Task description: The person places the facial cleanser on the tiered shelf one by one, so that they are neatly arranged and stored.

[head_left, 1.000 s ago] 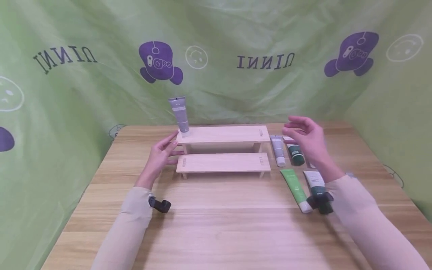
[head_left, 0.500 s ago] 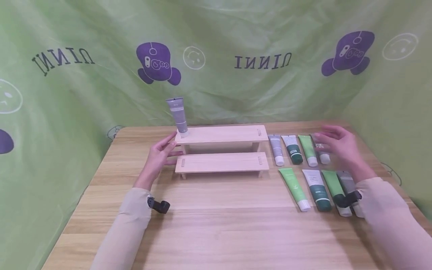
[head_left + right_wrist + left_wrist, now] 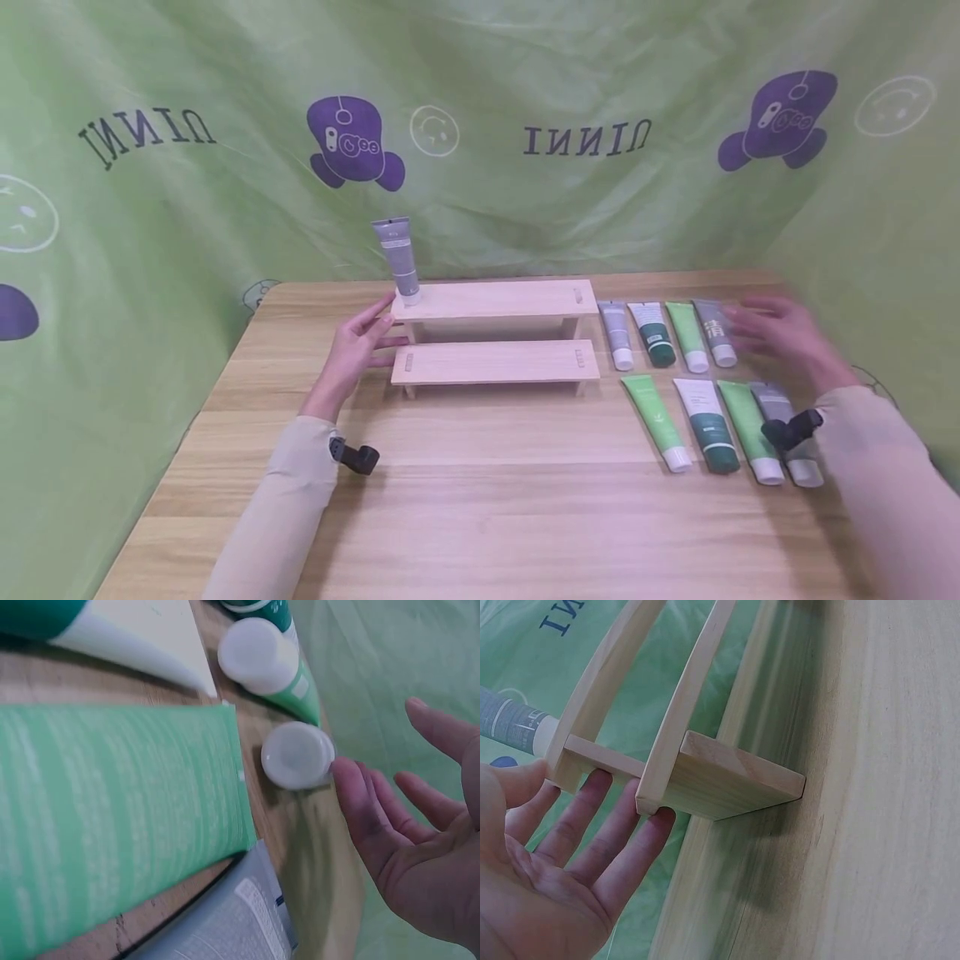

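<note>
Table [image 3: 480,533] carries a two-tier wooden stand [image 3: 495,362]. Left hand [image 3: 351,350] touches the stand's left end, fingers extended; right hand [image 3: 783,333], well apart from it, is blurred, fingers loosely spread. Of eight tubes [image 3: 708,421] lying right of the stand, a dark grey tube [image 3: 712,329] is nearest the right hand, contact uncertain; an upright tube [image 3: 397,258] stands cap-down on the upper tier, just beside the left hand.

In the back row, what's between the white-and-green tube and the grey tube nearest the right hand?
A single green tube, lying flat; the head view shows it.
</note>
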Demonstrator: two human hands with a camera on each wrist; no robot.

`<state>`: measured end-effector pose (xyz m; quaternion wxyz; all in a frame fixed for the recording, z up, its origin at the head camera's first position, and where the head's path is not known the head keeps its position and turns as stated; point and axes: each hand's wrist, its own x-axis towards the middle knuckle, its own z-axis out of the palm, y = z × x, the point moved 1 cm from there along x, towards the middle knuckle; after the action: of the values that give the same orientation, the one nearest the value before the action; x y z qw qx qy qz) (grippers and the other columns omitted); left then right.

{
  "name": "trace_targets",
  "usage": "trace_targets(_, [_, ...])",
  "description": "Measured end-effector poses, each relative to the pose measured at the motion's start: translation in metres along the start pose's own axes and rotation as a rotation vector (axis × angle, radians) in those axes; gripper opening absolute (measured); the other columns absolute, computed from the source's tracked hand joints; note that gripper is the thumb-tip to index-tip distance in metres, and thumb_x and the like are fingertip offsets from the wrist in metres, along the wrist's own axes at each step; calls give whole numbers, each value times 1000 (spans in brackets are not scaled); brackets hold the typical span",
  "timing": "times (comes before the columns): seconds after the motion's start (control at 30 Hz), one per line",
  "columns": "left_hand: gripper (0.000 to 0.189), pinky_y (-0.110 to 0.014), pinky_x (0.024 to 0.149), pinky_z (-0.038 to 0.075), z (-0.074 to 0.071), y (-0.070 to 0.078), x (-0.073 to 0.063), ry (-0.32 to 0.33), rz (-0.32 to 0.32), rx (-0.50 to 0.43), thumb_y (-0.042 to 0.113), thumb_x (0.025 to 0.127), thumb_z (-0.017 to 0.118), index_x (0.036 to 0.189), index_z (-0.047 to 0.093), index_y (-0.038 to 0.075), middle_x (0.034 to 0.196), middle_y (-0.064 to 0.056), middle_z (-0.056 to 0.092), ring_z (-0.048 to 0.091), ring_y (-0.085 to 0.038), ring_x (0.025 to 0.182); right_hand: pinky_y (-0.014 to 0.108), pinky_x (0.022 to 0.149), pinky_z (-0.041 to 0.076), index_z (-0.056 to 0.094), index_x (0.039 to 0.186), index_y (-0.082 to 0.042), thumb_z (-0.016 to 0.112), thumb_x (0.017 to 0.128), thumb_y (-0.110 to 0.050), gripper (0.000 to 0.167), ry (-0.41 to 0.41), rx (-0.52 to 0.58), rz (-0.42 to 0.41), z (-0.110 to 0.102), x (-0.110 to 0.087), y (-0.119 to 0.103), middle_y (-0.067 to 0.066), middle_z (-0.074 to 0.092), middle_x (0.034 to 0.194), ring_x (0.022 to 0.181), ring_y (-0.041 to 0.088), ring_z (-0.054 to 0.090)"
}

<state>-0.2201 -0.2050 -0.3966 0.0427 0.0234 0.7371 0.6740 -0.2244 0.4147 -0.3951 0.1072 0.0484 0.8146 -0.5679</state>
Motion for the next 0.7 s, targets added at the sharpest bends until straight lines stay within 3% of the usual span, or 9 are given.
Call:
trace_targets(0.1, [51,-53,87,59,-1,0,1,-1,-2,-11,26,107,51,156,38,22,143,-24,51,61,-45,116,25,83,59,4,155,11,56,105,-30,83,-33,-26,-17,-3,5,7,-15,67,98,93,4,66])
trace_targets(0.33, [51,-53,87,59,-1,-1,1,9,-10,-16,27,106,53,155,40,23,144,-23,51,61,-46,116,30,78,62,-5,157,5,62,102,-16,88,-69,241,125,-5,9,11,-3,69,95,85,13,67])
trace_targets(0.4, [51,-54,88,59,-1,-1,1,13,-13,-12,28,106,53,155,40,24,144,-22,51,61,-46,116,30,80,61,-1,157,6,63,102,-20,88,-67,191,138,-4,9,10,-6,69,96,87,11,67])
trace_targets(0.53, [51,-54,89,58,0,0,1,13,-16,-12,29,106,53,155,40,25,144,-22,50,61,-45,117,29,84,60,5,154,12,64,100,-32,91,-75,-13,134,-4,12,8,-9,64,99,90,5,64])
trace_targets(0.7, [52,-55,89,58,1,0,0,10,-7,-11,27,106,53,156,39,22,145,-23,49,60,-47,116,32,82,60,14,150,18,67,99,-33,89,-96,-161,137,-4,17,4,6,66,108,92,10,64])
